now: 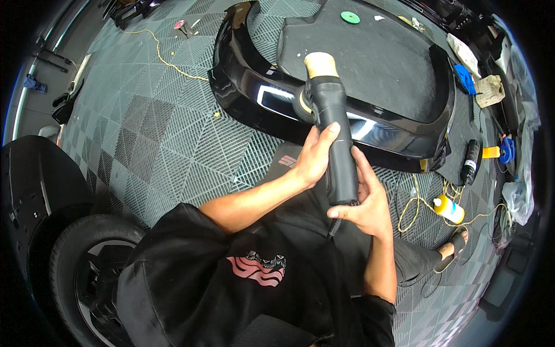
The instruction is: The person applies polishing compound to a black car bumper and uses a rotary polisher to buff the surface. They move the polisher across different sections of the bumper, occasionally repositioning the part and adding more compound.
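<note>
Both my hands hold a black handheld polisher (333,124) with a pale yellow end piece (321,65) at its far end. My left hand (315,153) is closed on the left side of its body, thumb lying along the top. Around the rear end, near the cord (334,226), my right hand (370,202) is wrapped. A round pad (304,106) on the tool's left side sits at the glossy black car bumper (243,98); the tool partly hides the pad, and I cannot tell whether it touches the panel.
The bumper curves round a dark mat (364,58) bearing a green disc (350,17). At right are a yellow bottle (448,209), a black bottle (470,162), a blue tape roll (507,150) and a yellow cord (409,202). A car wheel (87,272) stands at left on grey floor tiles (139,139).
</note>
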The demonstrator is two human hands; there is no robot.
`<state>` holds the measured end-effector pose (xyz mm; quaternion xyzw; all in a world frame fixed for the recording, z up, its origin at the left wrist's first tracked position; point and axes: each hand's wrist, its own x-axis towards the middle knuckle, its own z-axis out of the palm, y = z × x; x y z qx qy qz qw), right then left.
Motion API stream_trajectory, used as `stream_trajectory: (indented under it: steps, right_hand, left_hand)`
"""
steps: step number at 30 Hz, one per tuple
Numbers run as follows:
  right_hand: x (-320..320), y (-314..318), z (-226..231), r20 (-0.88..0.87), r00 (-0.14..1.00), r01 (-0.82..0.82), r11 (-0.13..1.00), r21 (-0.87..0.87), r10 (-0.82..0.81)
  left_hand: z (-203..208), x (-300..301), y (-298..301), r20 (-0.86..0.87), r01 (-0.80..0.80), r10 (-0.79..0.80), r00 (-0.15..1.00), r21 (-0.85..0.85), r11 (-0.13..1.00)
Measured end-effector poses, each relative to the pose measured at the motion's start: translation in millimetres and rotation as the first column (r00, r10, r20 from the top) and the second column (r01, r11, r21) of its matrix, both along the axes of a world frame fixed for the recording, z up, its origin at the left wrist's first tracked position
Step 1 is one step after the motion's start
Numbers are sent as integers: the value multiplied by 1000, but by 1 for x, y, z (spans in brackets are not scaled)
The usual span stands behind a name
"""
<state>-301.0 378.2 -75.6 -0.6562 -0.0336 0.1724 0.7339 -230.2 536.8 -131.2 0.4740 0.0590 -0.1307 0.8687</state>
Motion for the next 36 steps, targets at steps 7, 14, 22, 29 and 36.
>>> stream_trajectory:
  steps: [7,14,22,29,36]
  right_hand:
    - [30,36,-18,110,980,-173,984,47,167]
    - [61,76,-34,123,947,-318,915,249,296]
    - [45,58,-17,136,984,-120,991,60,111]
    - [35,33,-1,41,997,72,996,-48,-70]
    - [47,41,5,32,997,69,987,-147,-65]
  left_hand:
    - [-11,15,53,-16,-78,80,997,99,992]
    - [-20,35,114,-92,-98,105,990,75,992]
    - [-13,32,69,-15,-58,59,998,72,996]
    - [-4,33,17,93,-30,35,995,-61,998]
    - [-10,22,9,135,-86,80,988,33,996]
